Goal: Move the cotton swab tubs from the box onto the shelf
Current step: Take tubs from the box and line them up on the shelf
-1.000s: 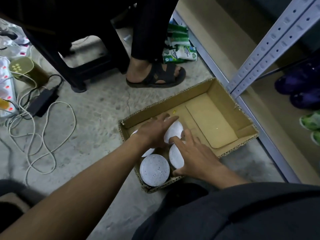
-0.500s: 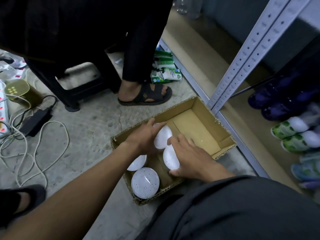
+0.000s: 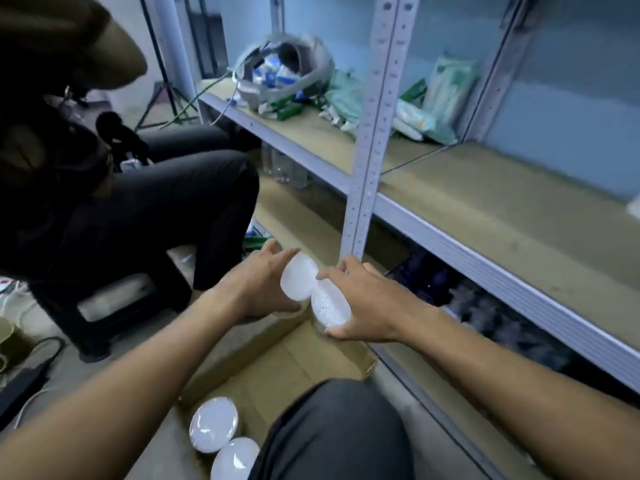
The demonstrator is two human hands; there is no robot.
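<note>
Now we hold one cotton swab tub (image 3: 298,277) in our left hand (image 3: 258,289) and another tub (image 3: 329,306) in our right hand (image 3: 363,303), fingers curled round each, at frame centre above the box (image 3: 277,368); two tubs (image 3: 214,427) remain inside, lower left.

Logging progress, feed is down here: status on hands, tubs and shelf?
Left hand and right hand each grip one tub, lifted above the box. Two tubs remain boxed. Shelf ahead; upright post between.

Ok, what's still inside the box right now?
Two white-lidded tubs sit in the near corner of the cardboard box, with bare floor beyond. The person's knee covers the rest.
</note>
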